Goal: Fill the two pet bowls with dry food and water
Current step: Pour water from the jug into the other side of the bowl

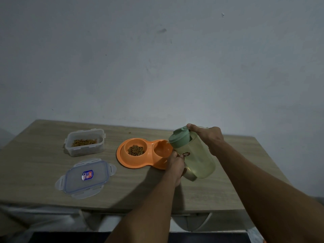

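Head view, near to far. My two forearms enter from the lower edge and meet at a green-lidded water bottle point(194, 155), held tilted with its lid toward the orange double pet bowl point(140, 153). My left hand point(176, 166) is closed around the lower part of the bottle's body, fingers wrapped on its near side; my right hand point(207, 137) is curled over the top, thumb and fingertips on the lid point(179, 136), as if working the cap or steadying the pour. Whether the spout is open cannot be told, and no water is seen leaving it.

To the left, nearer me on the surface point(210, 193), lies the clear container lid point(84, 178) with its blue seal, flat and apart from its box. Farther back, the bowl's left well point(135, 149) holds a heap of brown kibble; by my judgement the dry-food half of the task is done. The right well point(162, 149), just beside the bottle's lid, looks dry and empty, so the water half remains. Beyond the container lid stands the open food container point(85, 142), with kibble left in it. A stray pellet point(129, 132) lies near the far edge, below the bare wall
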`<state>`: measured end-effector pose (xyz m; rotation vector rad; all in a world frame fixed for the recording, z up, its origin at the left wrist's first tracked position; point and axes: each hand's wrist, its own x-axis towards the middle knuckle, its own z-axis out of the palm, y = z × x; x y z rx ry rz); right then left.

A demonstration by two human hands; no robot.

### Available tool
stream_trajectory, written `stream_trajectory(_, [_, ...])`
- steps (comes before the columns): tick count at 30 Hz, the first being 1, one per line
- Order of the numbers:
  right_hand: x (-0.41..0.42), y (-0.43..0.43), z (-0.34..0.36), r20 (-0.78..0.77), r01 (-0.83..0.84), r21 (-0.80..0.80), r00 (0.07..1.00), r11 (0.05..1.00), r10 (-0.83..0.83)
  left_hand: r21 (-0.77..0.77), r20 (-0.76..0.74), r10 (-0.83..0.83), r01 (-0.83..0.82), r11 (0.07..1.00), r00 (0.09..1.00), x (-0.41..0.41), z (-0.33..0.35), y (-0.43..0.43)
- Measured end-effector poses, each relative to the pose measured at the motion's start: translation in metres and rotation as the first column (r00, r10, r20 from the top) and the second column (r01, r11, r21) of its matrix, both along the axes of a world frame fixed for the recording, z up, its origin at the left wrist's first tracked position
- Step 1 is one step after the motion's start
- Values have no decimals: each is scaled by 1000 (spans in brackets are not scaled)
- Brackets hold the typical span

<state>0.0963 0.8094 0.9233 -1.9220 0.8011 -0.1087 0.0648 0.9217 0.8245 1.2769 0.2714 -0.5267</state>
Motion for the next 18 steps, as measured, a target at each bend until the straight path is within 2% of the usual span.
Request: stream_trajectory(18, [-1,-3,7,-6,-3,-49,1000,999,2,-1,-1,0,0,1000,1000,-7,10,-2])
